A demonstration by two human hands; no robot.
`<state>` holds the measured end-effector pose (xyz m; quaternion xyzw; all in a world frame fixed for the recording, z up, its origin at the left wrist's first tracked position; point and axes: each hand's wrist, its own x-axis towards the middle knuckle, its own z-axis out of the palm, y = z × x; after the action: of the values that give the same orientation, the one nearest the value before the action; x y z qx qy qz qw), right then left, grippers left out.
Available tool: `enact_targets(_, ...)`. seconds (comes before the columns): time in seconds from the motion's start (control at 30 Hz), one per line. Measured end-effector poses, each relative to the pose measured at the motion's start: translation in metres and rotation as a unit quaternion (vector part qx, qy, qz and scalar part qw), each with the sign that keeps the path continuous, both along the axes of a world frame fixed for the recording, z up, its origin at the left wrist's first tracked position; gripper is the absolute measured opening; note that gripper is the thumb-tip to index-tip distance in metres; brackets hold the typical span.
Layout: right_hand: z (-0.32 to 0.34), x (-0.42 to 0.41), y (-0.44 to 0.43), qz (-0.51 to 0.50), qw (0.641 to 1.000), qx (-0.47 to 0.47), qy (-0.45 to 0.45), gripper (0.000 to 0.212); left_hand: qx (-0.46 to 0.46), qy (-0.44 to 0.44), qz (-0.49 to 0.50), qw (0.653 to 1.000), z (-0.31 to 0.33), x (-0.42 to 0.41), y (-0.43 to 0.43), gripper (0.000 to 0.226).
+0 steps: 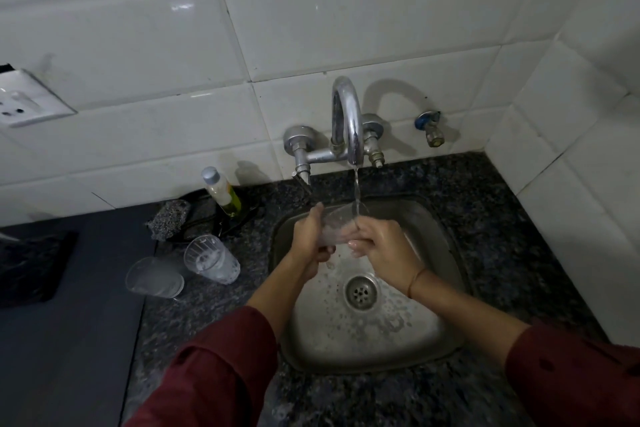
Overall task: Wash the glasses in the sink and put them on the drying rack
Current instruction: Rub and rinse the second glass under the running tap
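At the centre of the frame both hands clamp one clear glass (pixel 341 224) under the tap's stream (pixel 356 189), the left hand (pixel 308 239) wrapped round its side and the right hand (pixel 377 246) at its rim, so the washing looks mid-way. Two more glasses (pixel 211 258) wait on the counter (pixel 485 204) at lower left (one holds what seems a little water or suds), the sink (pixel 426 333) holds only droplets, and no drying rack is in view.

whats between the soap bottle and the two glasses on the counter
In the head view a grey scrubber on a dark tray lies between the soap bottle and the two glasses.
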<state>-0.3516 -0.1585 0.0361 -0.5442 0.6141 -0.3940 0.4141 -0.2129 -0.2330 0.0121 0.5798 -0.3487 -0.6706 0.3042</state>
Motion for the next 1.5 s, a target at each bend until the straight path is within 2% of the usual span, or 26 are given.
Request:
enact_targets(0.07, -0.001, 0.004, -0.004, -0.059, 0.995, 0.031, -0.076, 0.015, -0.065, 0.034, 0.015, 0.997, -0.004, -0.002, 0.005, 0.039)
enact_targets(0.13, 0.005, 0.005, -0.007, -0.095, 0.982, 0.046, -0.157, 0.012, -0.136, 0.018, 0.012, 0.991, -0.007, -0.003, 0.011, 0.038)
enact_targets(0.2, 0.006, 0.001, -0.009, -0.059, 0.993, 0.013, -0.104, 0.012, -0.101, -0.003, -0.001, 0.995, -0.007, -0.001, 0.010, 0.043)
enact_targets(0.27, 0.005, 0.000, -0.005, 0.014, 1.000, -0.020, 0.013, 0.015, -0.010, 0.004, -0.026, 1.000, -0.005, 0.004, 0.004, 0.047)
enact_targets(0.33, 0.002, 0.003, -0.003, 0.023, 0.998, -0.031, 0.048, 0.015, -0.005, 0.023, -0.007, 1.000, -0.006, 0.005, 0.002, 0.048)
enact_targets(0.47, 0.009, 0.009, -0.011, -0.088, 0.985, 0.030, -0.146, 0.009, -0.164, 0.021, 0.037, 0.985, -0.001, -0.002, 0.007, 0.036)
enact_targets(0.53, 0.009, 0.003, -0.013, -0.056, 0.994, 0.001, -0.090, 0.011, -0.131, -0.002, 0.017, 0.991, 0.005, 0.000, 0.003, 0.047)
enact_targets(0.63, 0.005, 0.001, -0.007, 0.065, 0.987, -0.075, 0.125, 0.018, 0.031, 0.002, -0.062, 0.998, 0.008, 0.010, -0.008, 0.072)
enact_targets(0.67, 0.001, 0.002, -0.005, 0.064, 0.987, -0.076, 0.126, 0.016, 0.040, 0.010, -0.074, 0.996, 0.007, 0.011, -0.010, 0.072)
enact_targets(0.73, -0.002, 0.009, -0.007, -0.007, 1.000, -0.025, 0.006, 0.013, -0.010, 0.043, -0.048, 0.998, 0.004, 0.010, -0.008, 0.058)
enact_targets(0.8, 0.002, 0.014, -0.011, -0.091, 0.979, 0.050, -0.176, 0.011, -0.104, 0.051, -0.036, 0.993, 0.004, 0.007, -0.002, 0.040)
enact_targets(0.83, 0.004, 0.012, -0.013, -0.106, 0.968, 0.067, -0.215, 0.012, -0.141, 0.032, -0.043, 0.989, 0.003, 0.005, 0.000, 0.035)
enact_targets(0.87, 0.004, 0.009, -0.013, -0.099, 0.970, 0.069, -0.213, 0.014, -0.153, -0.001, -0.042, 0.987, 0.001, 0.004, 0.001, 0.035)
enact_targets(0.97, 0.005, 0.001, -0.007, 0.010, 0.999, -0.004, -0.032, 0.010, -0.057, -0.063, 0.025, 0.996, 0.003, 0.005, -0.008, 0.042)
enact_targets(1.03, 0.004, 0.001, -0.006, 0.022, 0.999, -0.015, 0.018, 0.018, -0.019, -0.034, 0.035, 0.999, 0.006, 0.008, -0.009, 0.040)
enact_targets(1.07, 0.005, 0.003, -0.007, 0.001, 1.000, -0.005, -0.004, 0.018, -0.033, 0.004, 0.036, 0.999, 0.006, 0.007, -0.006, 0.038)
enact_targets(1.13, 0.008, 0.008, -0.012, -0.075, 0.990, 0.029, -0.113, 0.010, -0.095, 0.066, 0.036, 0.993, 0.003, 0.003, 0.001, 0.032)
enact_targets(1.17, 0.010, 0.008, -0.015, -0.105, 0.979, 0.044, -0.168, 0.006, -0.120, 0.071, 0.035, 0.990, 0.001, 0.001, 0.003, 0.029)
enact_targets(1.2, 0.011, 0.007, -0.016, -0.111, 0.977, 0.042, -0.176, 0.007, -0.128, 0.059, 0.034, 0.989, 0.000, 0.000, 0.004, 0.028)
enact_targets(1.23, 0.011, 0.005, -0.015, -0.095, 0.985, 0.025, -0.145, 0.009, -0.113, 0.033, 0.029, 0.993, -0.001, -0.001, 0.003, 0.032)
enact_targets(1.3, 0.009, 0.003, -0.010, -0.008, 1.000, -0.024, -0.011, 0.015, -0.044, -0.010, -0.011, 0.999, 0.002, 0.000, -0.001, 0.048)
enact_targets(1.37, 0.005, 0.006, -0.002, 0.056, 0.992, -0.061, 0.096, 0.015, 0.012, 0.002, -0.090, 0.996, 0.005, 0.004, -0.004, 0.058)
enact_targets(1.4, 0.002, 0.009, 0.000, 0.042, 0.993, -0.060, 0.087, 0.014, 0.015, 0.019, -0.108, 0.994, 0.005, 0.005, -0.005, 0.057)
enact_targets(1.43, 0.002, 0.013, 0.001, -0.003, 0.999, -0.034, 0.017, 0.012, -0.002, 0.041, -0.097, 0.994, 0.003, 0.005, -0.004, 0.050)
enact_targets(1.47, 0.004, 0.017, 0.000, -0.061, 0.994, 0.005, -0.088, 0.009, -0.038, 0.060, -0.071, 0.995, 0.001, 0.005, -0.003, 0.040)
enact_targets(1.5, 0.008, 0.018, -0.002, -0.113, 0.973, 0.046, -0.198, 0.007, -0.087, 0.069, -0.049, 0.993, 0.000, 0.004, -0.001, 0.031)
